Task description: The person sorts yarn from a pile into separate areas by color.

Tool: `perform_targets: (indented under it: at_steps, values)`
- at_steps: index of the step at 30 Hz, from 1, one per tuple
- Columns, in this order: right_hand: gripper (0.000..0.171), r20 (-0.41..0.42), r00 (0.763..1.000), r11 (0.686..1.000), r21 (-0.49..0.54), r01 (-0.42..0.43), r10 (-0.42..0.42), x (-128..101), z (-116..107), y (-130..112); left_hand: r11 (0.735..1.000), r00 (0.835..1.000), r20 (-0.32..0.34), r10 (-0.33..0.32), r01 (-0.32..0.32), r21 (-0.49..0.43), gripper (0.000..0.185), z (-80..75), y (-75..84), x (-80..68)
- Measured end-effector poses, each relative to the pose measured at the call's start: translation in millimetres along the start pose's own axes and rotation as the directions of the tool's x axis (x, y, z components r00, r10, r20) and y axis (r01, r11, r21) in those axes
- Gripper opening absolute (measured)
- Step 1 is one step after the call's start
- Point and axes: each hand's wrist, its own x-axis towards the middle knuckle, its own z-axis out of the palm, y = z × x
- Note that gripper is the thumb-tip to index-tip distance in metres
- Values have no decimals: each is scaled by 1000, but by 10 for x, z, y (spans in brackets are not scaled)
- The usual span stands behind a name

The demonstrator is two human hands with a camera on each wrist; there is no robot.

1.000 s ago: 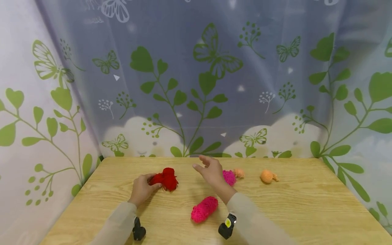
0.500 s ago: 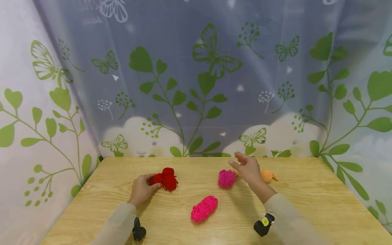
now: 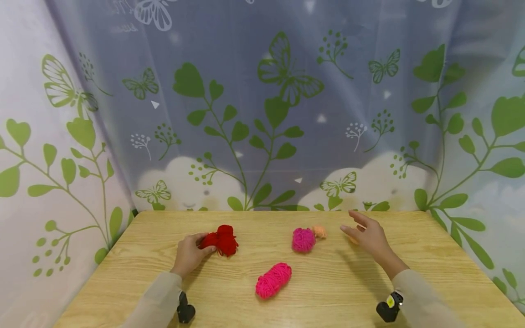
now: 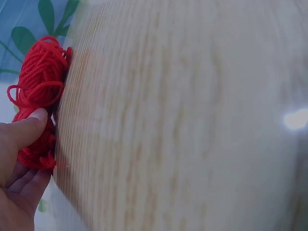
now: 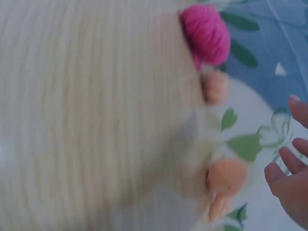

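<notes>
Left hand (image 3: 191, 253) pinches a soft bundle of red yarn (image 3: 225, 240), thumb on the near side, other fingers round the far side. Bundle is low at the light wood-grain counter (image 3: 229, 296), on the left, toward the back; its fuller lobe sticks out past the fingertips, loose loops showing in the left wrist view. Can't tell if it's one piece or two.

Right hand (image 3: 369, 234) is wide, thumb and fingers apart, raised above the right part of the counter, shadow below. It mostly covers a round orange yarn ball (image 5: 227, 176) in the head view; right wrist view (blurred) shows ball and hand apart, with a short tail on the ball.

Left of that: small peach yarn ball (image 3: 319, 232), just beside a round magenta yarn ball (image 3: 303, 240); contact unclear. Nearer the person, between the two arms, an oblong hot-pink yarn skein (image 3: 273, 280) lies slanted.

Beige sleeves, black device at each wrist. Behind: grey-blue curtain (image 3: 229, 27), green leaf and butterfly print.
</notes>
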Motion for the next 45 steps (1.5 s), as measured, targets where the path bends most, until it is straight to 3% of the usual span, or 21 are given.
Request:
perform_targets:
  at_steps: [8, 16, 28, 45]
  values:
    - [65, -33, 999, 988, -150, 24, -29, -31, -131, 329, 1000, 1000, -10, 9, -10, -12, 43, 7, -14, 4]
    - [65, 22, 1000, 998, -67, -13, 15, -38, -135, 551, 1000, 1000, -8, 5, -6, -16, 44, 21, -24, 4]
    - [63, 25, 999, 991, -129, -35, 39, 16, -61, 645, 1000, 1000, -10, 3, -3, -17, 44, 7, -4, -8]
    - [61, 16, 999, 991, -128, -44, 46, 33, -61, 685, 1000, 1000, -10, -2, 2, -29, 46, 26, -49, 5]
